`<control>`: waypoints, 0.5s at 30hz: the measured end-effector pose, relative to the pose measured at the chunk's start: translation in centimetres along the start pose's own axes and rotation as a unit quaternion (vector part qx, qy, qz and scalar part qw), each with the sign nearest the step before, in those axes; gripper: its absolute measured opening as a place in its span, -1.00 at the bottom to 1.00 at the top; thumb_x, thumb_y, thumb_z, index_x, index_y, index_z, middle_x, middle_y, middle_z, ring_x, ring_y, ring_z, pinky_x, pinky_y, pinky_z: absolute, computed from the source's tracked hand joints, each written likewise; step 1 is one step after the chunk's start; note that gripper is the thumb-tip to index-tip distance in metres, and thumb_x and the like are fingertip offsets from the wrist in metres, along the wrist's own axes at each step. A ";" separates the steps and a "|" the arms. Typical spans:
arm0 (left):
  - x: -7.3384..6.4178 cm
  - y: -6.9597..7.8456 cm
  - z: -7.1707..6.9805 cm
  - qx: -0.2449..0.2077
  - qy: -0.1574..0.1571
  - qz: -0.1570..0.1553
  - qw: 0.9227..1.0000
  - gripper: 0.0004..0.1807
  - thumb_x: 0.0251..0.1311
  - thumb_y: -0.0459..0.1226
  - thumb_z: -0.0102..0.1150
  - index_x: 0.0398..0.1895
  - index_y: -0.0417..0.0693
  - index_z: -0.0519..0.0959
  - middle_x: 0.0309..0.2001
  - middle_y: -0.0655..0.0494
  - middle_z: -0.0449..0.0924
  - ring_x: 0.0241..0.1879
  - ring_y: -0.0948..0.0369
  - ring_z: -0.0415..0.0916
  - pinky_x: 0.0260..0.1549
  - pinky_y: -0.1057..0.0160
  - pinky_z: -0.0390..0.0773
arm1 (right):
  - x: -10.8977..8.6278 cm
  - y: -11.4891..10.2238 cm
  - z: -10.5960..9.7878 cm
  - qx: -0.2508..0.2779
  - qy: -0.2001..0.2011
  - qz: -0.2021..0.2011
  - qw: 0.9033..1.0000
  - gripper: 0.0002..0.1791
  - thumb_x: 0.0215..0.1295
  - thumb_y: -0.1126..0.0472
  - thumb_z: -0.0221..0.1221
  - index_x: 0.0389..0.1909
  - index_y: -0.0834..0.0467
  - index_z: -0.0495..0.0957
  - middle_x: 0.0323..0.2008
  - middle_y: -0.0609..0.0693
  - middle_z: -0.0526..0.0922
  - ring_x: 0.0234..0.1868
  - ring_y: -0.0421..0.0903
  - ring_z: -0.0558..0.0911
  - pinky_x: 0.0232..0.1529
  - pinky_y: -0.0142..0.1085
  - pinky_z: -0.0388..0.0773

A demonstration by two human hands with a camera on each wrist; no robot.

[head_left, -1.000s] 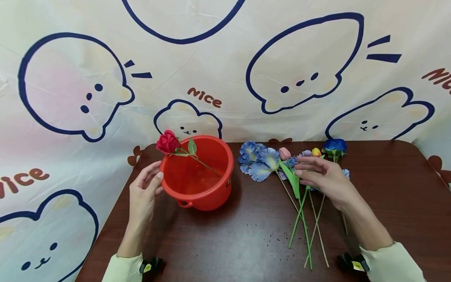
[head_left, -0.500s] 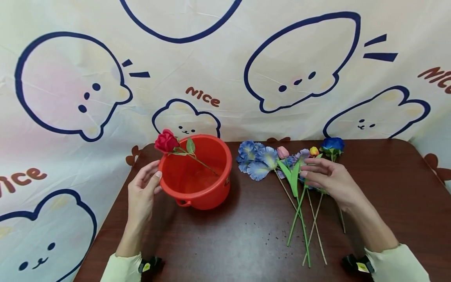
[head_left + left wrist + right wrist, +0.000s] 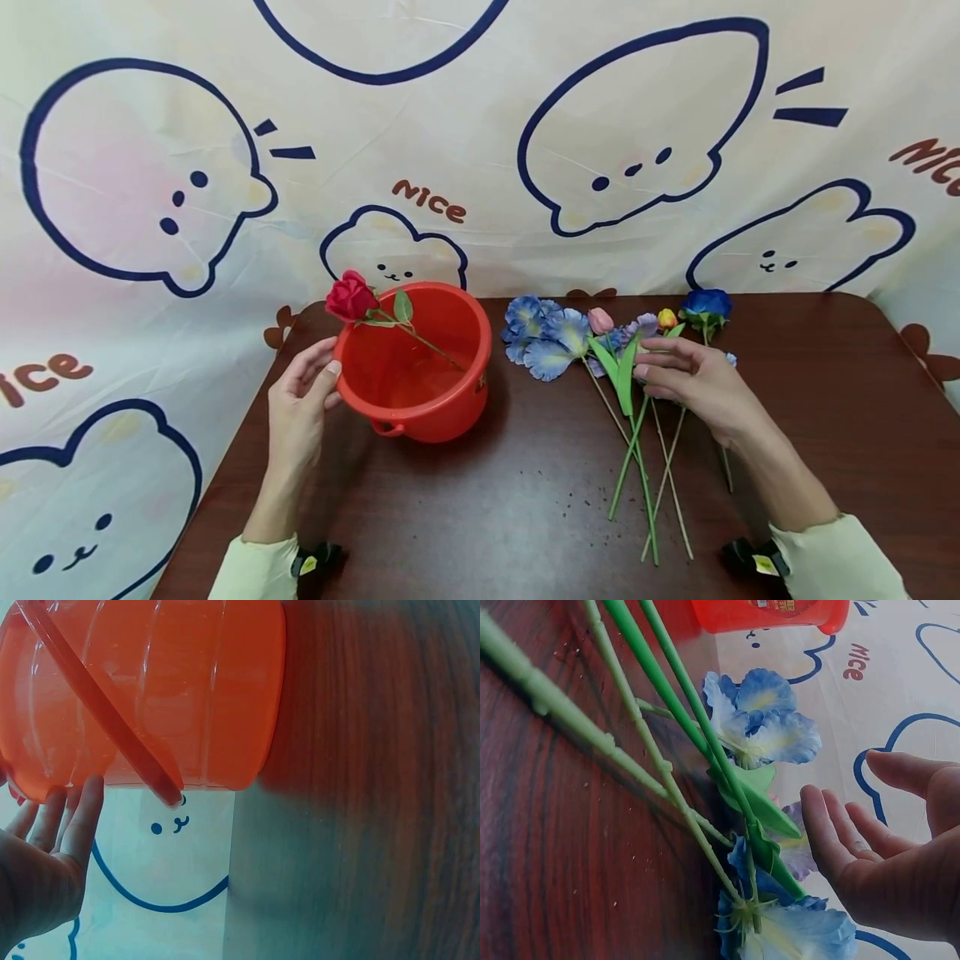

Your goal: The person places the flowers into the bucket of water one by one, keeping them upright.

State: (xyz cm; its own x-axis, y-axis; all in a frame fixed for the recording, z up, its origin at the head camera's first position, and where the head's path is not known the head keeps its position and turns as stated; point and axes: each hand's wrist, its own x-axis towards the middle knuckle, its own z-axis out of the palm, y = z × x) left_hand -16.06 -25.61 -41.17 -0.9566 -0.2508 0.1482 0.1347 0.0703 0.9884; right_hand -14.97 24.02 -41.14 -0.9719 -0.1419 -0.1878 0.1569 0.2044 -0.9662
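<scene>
In the head view my left hand (image 3: 300,408) rests against the left side of a red plastic bucket (image 3: 420,417), thumb and fingertips at its rim. The left wrist view shows those fingers (image 3: 84,817) fairly straight on the bucket's outer wall. A red artificial rose (image 3: 351,297) leans in the bucket, its bloom over the rim. My right hand (image 3: 697,383) hovers over the artificial flowers with relaxed fingers and nothing held. Beneath and beside it lie blue flowers (image 3: 555,342), a pink tulip (image 3: 600,321), a yellow tulip (image 3: 667,318) and a blue rose (image 3: 707,308).
Green stems (image 3: 643,492) cross one another towards the front of the brown table (image 3: 480,533). Dark crumbs are scattered left of the stems. Behind the table hangs a white cloth (image 3: 480,150) with cartoon drawings. The bucket's handle (image 3: 105,712) hangs along its side.
My right hand has shifted slightly right over the flowers, and some leaves beside it look more exposed. The left hand stays at the bucket. The whole view has drifted slightly.
</scene>
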 end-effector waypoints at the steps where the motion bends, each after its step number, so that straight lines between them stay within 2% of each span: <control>1: 0.0 0.0 0.0 0.000 0.001 0.000 1.000 -0.57 0.54 -0.29 0.22 0.40 -0.16 0.57 0.05 0.12 0.72 -0.08 0.30 0.80 -0.17 0.35 0.80 | -0.1 0.0 -0.1 -0.001 0.000 0.000 1.000 -0.27 0.57 0.09 0.28 0.58 0.31 0.27 0.34 0.25 0.61 0.08 -0.30 0.78 0.12 -0.26 0.79; 6: 0.0 0.0 0.0 0.005 0.002 -0.003 1.000 -0.56 0.54 -0.27 0.23 0.41 -0.14 0.57 0.07 0.11 0.71 -0.06 0.33 0.79 -0.17 0.36 0.80 | -0.5 0.3 -0.6 0.000 0.005 0.002 1.000 -0.23 0.56 0.06 0.29 0.59 0.32 0.25 0.31 0.17 0.64 0.09 -0.30 0.78 0.13 -0.26 0.79; 12: 0.0 0.1 0.0 0.008 0.000 -0.005 1.000 -0.55 0.53 -0.26 0.24 0.42 -0.14 0.56 0.07 0.14 0.72 -0.05 0.34 0.79 -0.16 0.37 0.79 | -1.5 1.3 -2.0 -0.002 0.025 0.007 1.000 -0.24 0.57 0.08 0.27 0.59 0.34 0.23 0.16 -0.12 0.72 0.04 -0.33 0.79 0.06 -0.33 0.80; 15: 0.0 0.1 0.0 0.009 0.001 -0.003 1.000 -0.55 0.54 -0.27 0.23 0.42 -0.14 0.56 0.05 0.16 0.72 -0.06 0.35 0.79 -0.17 0.38 0.79 | -1.9 1.7 -2.3 0.001 0.023 0.011 1.000 -0.25 0.58 0.11 0.26 0.59 0.35 0.21 0.11 -0.19 0.74 0.02 -0.32 0.80 0.04 -0.32 0.81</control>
State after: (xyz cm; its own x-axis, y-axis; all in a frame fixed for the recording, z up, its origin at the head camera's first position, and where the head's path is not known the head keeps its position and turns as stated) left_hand -16.07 -25.62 -41.09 -0.9567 -0.2540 0.1424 0.1243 0.0860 0.9885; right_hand -13.24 26.87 -42.00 -0.9752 -0.0920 -0.2012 0.1792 0.2046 -0.9623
